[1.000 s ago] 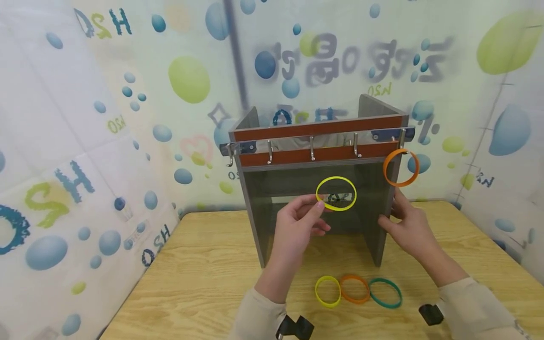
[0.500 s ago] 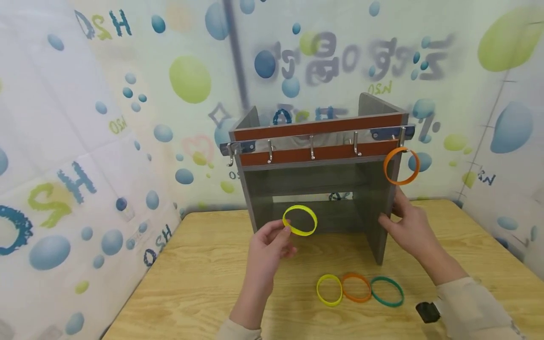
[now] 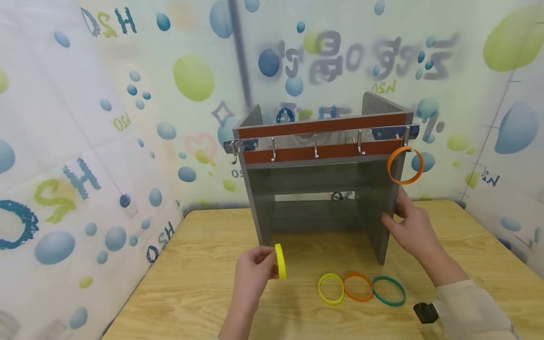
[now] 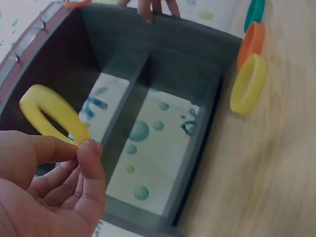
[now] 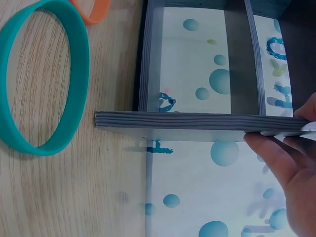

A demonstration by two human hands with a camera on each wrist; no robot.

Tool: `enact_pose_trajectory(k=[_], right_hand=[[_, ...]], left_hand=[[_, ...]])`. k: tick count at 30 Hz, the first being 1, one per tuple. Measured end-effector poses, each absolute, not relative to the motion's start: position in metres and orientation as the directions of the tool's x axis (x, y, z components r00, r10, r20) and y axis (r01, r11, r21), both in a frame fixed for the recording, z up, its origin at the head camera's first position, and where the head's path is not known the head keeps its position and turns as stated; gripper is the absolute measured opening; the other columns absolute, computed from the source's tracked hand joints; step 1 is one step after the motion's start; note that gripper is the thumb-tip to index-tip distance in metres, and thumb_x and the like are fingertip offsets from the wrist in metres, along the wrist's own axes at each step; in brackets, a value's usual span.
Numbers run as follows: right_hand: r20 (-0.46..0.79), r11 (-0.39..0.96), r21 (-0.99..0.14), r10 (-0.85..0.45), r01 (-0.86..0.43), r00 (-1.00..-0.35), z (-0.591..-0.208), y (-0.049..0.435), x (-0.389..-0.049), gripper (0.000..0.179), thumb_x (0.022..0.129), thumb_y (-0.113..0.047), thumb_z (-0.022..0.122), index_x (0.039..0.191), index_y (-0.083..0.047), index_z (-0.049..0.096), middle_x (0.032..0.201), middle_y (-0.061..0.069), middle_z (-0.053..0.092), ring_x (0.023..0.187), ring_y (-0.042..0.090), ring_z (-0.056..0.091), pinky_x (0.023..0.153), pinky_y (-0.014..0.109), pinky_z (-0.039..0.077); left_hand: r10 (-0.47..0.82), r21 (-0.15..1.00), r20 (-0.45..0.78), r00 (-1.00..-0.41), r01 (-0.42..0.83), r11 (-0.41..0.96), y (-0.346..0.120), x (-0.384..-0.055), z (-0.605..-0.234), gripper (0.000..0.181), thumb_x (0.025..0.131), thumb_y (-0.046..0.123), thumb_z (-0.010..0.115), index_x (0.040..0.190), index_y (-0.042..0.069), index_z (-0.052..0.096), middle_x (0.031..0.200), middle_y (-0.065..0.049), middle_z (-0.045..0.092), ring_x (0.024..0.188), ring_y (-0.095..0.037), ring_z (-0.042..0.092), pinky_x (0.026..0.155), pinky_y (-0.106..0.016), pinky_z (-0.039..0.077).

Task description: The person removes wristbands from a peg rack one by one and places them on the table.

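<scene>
My left hand [image 3: 254, 271] pinches a yellow silicone wristband [image 3: 280, 261] between thumb and fingertips, low in front of the grey rack's left side. In the left wrist view the wristband [image 4: 54, 111] stands up from the fingertips as a loop. My right hand [image 3: 411, 225] grips the front edge of the right side panel [image 5: 197, 121] of the rack, thumb on one face and fingers on the other. Above it an orange wristband [image 3: 405, 165] hangs from the rightmost hook. The other metal hooks [image 3: 316, 146] along the rack's rail carry nothing.
On the wooden table [image 3: 191, 283], before the rack, lie a yellow wristband [image 3: 331, 302], an orange wristband [image 3: 358, 299] and a teal wristband [image 3: 388, 304] in a row. A patterned sheet [image 3: 127, 71] covers the walls behind and beside the table.
My left hand has drawn the yellow wristband down and left, away from the rack's middle. The band has turned edge-on to the head view. My right hand keeps its hold on the panel.
</scene>
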State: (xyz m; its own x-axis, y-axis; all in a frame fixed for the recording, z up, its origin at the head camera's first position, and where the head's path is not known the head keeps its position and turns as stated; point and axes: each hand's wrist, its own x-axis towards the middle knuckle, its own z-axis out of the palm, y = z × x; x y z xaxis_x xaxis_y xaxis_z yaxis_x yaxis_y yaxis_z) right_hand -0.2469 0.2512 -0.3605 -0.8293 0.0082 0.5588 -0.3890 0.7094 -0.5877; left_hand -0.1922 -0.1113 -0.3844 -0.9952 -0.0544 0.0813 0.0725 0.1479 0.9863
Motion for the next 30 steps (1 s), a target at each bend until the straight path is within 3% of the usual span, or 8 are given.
enact_pose_trajectory(k=[8, 20, 30], right_hand=[[0.554, 0.703, -0.601, 0.023, -0.381, -0.832, -0.362, 0.251, -0.247, 0.065, 0.098, -0.007, 0.065, 0.158, -0.011, 0.040, 0.130, 0.036, 0.069, 0.113, 0.061, 0.069, 0.085, 0.069, 0.060], [0.534, 0.704, -0.611, 0.030, -0.361, -0.845, -0.363, 0.249, -0.246, 0.071, 0.099, -0.007, 0.064, 0.164, -0.014, 0.035, 0.132, 0.036, 0.068, 0.115, 0.060, 0.068, 0.088, 0.070, 0.059], [0.526, 0.704, -0.616, 0.031, -0.355, -0.850, -0.361, 0.248, -0.246, 0.074, 0.099, -0.008, 0.063, 0.166, -0.016, 0.032, 0.129, 0.038, 0.069, 0.115, 0.060, 0.068, 0.085, 0.069, 0.060]], left_hand=[[-0.037, 0.995, 0.032, -0.999, 0.028, 0.100, -0.117, -0.195, -0.395, 0.019, 0.099, 0.008, 0.069, 0.111, -0.008, 0.071, 0.096, -0.014, 0.077, 0.068, -0.014, 0.070, 0.067, -0.025, 0.064], [0.077, 0.993, -0.015, -0.997, -0.006, 0.115, -0.116, -0.205, -0.426, 0.026, 0.097, 0.004, 0.072, 0.114, -0.016, 0.069, 0.091, -0.016, 0.074, 0.066, -0.011, 0.070, 0.066, -0.026, 0.065], [0.130, 0.982, -0.082, -0.988, -0.057, 0.182, -0.113, -0.207, -0.440, 0.019, 0.095, 0.000, 0.074, 0.108, -0.012, 0.073, 0.090, -0.017, 0.076, 0.064, -0.012, 0.070, 0.067, -0.031, 0.066]])
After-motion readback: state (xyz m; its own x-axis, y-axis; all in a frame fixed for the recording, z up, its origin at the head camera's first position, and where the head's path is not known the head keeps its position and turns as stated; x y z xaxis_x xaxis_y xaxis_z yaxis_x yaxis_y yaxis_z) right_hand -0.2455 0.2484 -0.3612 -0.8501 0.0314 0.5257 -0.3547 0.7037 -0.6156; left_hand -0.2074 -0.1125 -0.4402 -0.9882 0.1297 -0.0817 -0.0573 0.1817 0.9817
